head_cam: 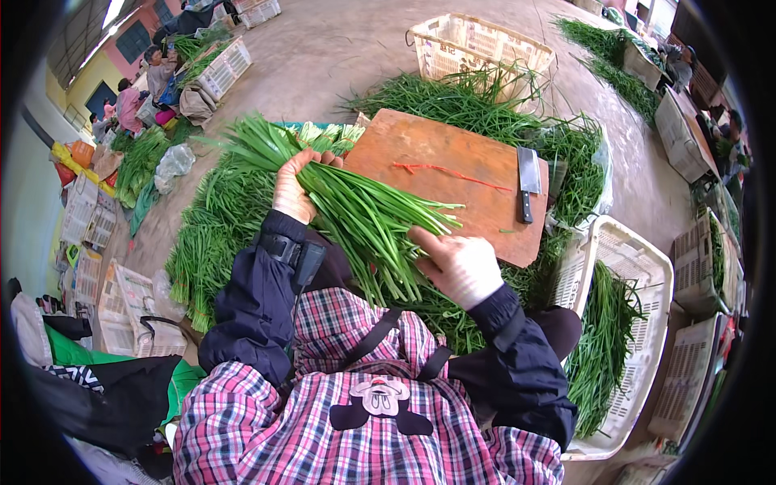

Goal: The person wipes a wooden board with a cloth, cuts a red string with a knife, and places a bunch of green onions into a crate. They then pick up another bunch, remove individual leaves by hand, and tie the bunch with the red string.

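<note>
My left hand [296,189] is wrapped around a loose bunch of long green leaves, seemingly garlic chives [364,209]. Their pale stalk ends fan out towards my right hand [465,267]. The fingertips of that hand are at the stalk ends; whether they pinch any stalk is not clear. Beyond the bunch lies a reddish-brown wooden board [418,142]. On it are a red tie strip [451,173] and, at its right side, a kitchen knife [529,179] with a broad blade and black handle.
Tied bundles of greens [221,224] are piled to my left. Loose greens [442,100] lie behind the board, before a white plastic crate [482,45]. Another white crate [652,364] at my right holds greens [600,357]. Several people sit among crates farther off.
</note>
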### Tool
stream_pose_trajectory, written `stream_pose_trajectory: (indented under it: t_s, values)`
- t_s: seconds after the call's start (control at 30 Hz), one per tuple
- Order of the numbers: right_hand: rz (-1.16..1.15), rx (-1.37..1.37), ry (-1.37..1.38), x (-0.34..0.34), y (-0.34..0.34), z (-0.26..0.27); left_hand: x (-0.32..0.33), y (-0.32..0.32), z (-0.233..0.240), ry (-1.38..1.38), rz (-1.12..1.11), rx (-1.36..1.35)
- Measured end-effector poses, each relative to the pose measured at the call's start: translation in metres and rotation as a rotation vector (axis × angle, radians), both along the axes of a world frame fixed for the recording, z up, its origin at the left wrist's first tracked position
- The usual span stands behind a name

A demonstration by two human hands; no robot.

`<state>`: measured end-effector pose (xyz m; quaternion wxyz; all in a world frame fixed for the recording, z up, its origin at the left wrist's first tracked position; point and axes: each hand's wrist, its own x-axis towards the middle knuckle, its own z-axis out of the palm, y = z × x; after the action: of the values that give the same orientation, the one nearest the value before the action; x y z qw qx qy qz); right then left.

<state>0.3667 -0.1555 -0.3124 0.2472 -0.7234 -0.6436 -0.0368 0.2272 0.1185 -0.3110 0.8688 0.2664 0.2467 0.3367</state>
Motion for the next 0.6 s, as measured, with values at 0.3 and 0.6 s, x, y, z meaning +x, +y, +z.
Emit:
stream_pose_trajectory:
  t_s: [0.3, 0.6]
  values:
    - [-0.081, -0.604, 0.137, 0.033, -0.076, -0.051, -0.015, 0.028, -0.001, 0.000, -0.007, -0.006]
    - [-0.067, -0.033, 1.330, 0.016, -0.025, -0.066, -0.003, 0.006, -0.002, 0.013, -0.057, -0.045]
